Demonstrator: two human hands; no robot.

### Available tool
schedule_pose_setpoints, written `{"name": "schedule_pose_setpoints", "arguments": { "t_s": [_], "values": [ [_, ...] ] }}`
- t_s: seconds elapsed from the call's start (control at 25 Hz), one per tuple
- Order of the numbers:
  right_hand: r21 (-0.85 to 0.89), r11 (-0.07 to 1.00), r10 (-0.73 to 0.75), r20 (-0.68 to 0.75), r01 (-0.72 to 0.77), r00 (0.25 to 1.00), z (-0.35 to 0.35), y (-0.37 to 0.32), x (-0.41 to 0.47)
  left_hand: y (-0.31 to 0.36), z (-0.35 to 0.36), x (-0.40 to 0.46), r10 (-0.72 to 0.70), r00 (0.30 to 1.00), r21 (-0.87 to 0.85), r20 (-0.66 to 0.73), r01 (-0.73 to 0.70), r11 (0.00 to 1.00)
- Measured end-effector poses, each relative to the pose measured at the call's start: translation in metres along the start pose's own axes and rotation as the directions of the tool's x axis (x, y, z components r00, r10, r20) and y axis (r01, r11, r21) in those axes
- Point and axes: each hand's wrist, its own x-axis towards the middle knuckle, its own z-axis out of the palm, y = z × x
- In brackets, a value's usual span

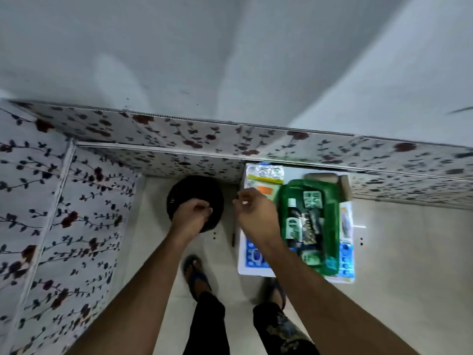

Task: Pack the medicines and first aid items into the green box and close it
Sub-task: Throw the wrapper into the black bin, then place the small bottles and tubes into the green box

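Observation:
The green box (334,226) lies open on a small white table (252,270) to my right. Inside it are a dark bottle (291,210), a blister pack (312,199) and other small packets. Outside the box, a foil strip pack (266,172) and an orange-labelled packet (266,191) lie at the table's far left, and beige bandage rolls (325,176) rest behind the box. My right hand (256,213) hovers left of the box with its fingers curled; nothing shows in it. My left hand (190,216) is curled above a black round object (194,190).
Blue-printed sheets (253,256) stick out from under the box. Floral-covered panels (64,201) wall off the left and the back. My feet in sandals (195,274) stand on pale floor tiles between the black object and the table.

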Motion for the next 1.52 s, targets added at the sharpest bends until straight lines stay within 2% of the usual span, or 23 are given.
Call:
{"name": "schedule_pose_setpoints", "arguments": {
  "t_s": [0.08, 0.2, 0.28, 0.36, 0.52, 0.64, 0.76, 0.92, 1.0, 1.12, 1.2, 1.28, 1.4, 1.52],
  "values": [
    [0.059, 0.998, -0.02, -0.068, 0.024, 0.998, -0.059, 0.023, -0.009, 0.02, 0.034, -0.03, 0.077, 0.997, 0.053, 0.003, -0.077, 0.996],
    [0.109, 0.994, 0.048, -0.165, -0.03, 0.985, -0.132, 0.07, -0.009, 0.028, 0.077, -0.051, 0.268, 0.962, 0.276, 0.057, -0.274, 0.921],
    [0.058, 0.993, 0.116, -0.247, -0.105, 0.962, -0.164, 0.11, -0.004, 0.027, 0.094, -0.049, 0.422, 0.902, 0.45, 0.096, -0.417, 0.789],
    [-0.018, 0.981, 0.177, -0.32, -0.193, 0.931, -0.181, 0.153, 0.003, 0.022, 0.109, -0.039, 0.515, 0.844, 0.595, 0.151, -0.493, 0.634],
    [-0.087, 0.941, 0.282, -0.336, -0.328, 0.899, -0.174, 0.219, 0.024, 0.019, 0.126, -0.011, 0.554, 0.794, 0.764, 0.25, -0.513, 0.39],
    [-0.169, 0.919, 0.291, -0.315, -0.356, 0.903, -0.166, 0.244, 0.034, 0.019, 0.137, -0.004, 0.546, 0.78, 0.82, 0.305, -0.506, 0.266],
    [-0.15, 0.922, 0.304, -0.295, -0.358, 0.906, -0.161, 0.251, 0.04, 0.017, 0.142, -0.002, 0.523, 0.765, 0.829, 0.376, -0.53, 0.178],
    [-0.109, 0.901, 0.376, -0.289, -0.421, 0.88, -0.157, 0.247, 0.045, 0.019, 0.138, -0.009, 0.486, 0.791, 0.818, 0.372, -0.527, 0.23],
    [-0.08, 0.896, 0.397, -0.297, -0.436, 0.869, -0.16, 0.243, 0.044, 0.023, 0.126, -0.025, 0.449, 0.834, 0.805, 0.322, -0.491, 0.334],
    [-0.028, 0.887, 0.435, -0.282, -0.46, 0.855, -0.168, 0.23, 0.036, 0.044, 0.1, -0.056, 0.481, 0.859, 0.754, 0.175, -0.431, 0.495],
    [0.053, 0.885, 0.456, -0.298, -0.462, 0.839, -0.175, 0.217, 0.029, 0.075, 0.101, -0.08, 0.493, 0.866, 0.628, 0.083, -0.429, 0.649],
    [0.161, 0.881, 0.474, -0.316, -0.446, 0.822, -0.182, 0.207, 0.024, 0.107, 0.128, -0.096, 0.438, 0.897, 0.479, 0.057, -0.409, 0.777],
    [0.32, 0.863, 0.489, -0.33, -0.392, 0.807, -0.192, 0.203, 0.024, 0.135, 0.189, -0.092, 0.358, 0.93, 0.46, 0.085, -0.355, 0.813],
    [0.441, 0.827, 0.504, -0.309, -0.348, 0.806, -0.196, 0.208, 0.026, 0.13, 0.236, -0.068, 0.272, 0.96, 0.51, 0.066, -0.266, 0.818]
  ]
}}
